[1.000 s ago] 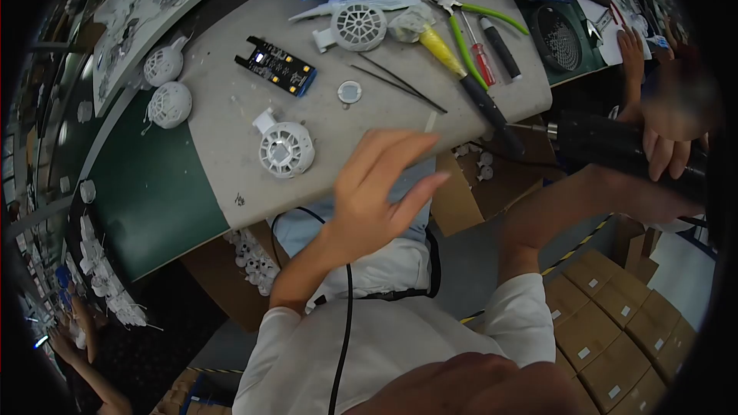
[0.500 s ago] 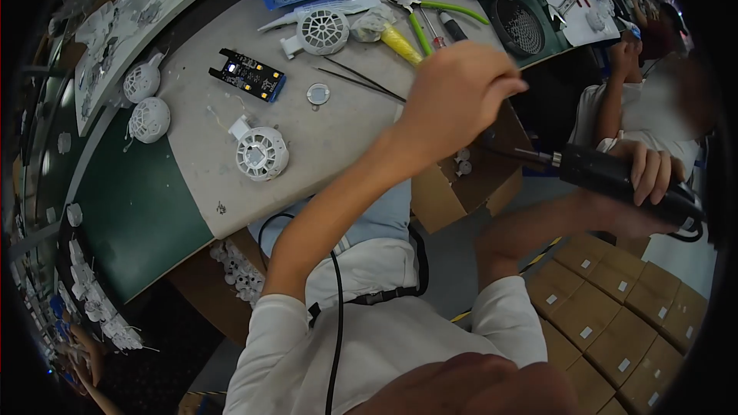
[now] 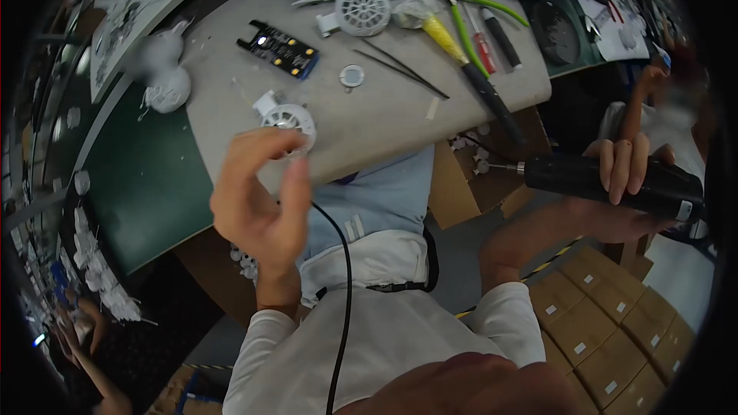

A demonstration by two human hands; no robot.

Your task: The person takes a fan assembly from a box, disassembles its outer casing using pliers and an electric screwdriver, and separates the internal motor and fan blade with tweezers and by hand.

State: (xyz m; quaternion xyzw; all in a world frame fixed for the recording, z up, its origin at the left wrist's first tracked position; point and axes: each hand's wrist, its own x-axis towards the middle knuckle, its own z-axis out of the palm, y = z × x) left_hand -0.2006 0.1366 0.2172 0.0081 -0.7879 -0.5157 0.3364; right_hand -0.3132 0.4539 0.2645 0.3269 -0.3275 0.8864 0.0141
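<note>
And there we had the change: half a second earlier the left hand (image 3: 261, 192) was out over the tools at the right, and now it had swung back across to the near white grille housing (image 3: 306, 119). We saw its fingers curled with a wide gap between index finger and thumb, nothing visible in them; whether a fingertip touched the housing we could not tell. That housing sat on the grey work surface (image 3: 392, 127) near its front edge, partly hidden behind the hand.

Over on the right, we had the right hand (image 3: 626, 169) still wrapped around the black power screwdriver (image 3: 569, 177), fingers closed over its body. The driver now lay closer to level than before, its bit pointing left above the open cardboard box (image 3: 450, 192).

With the left hand gone from there, we got back our full look at the yellow-and-black tool (image 3: 440, 34) and the red screwdriver (image 3: 483, 50), beside the green-handled cutters (image 3: 463, 27). Our whole view had shifted too, yet the black circuit board (image 3: 284, 52), the small round disc (image 3: 351, 75) and the tweezers (image 3: 403, 73) kept their arrangement beyond the near housing.
</note>
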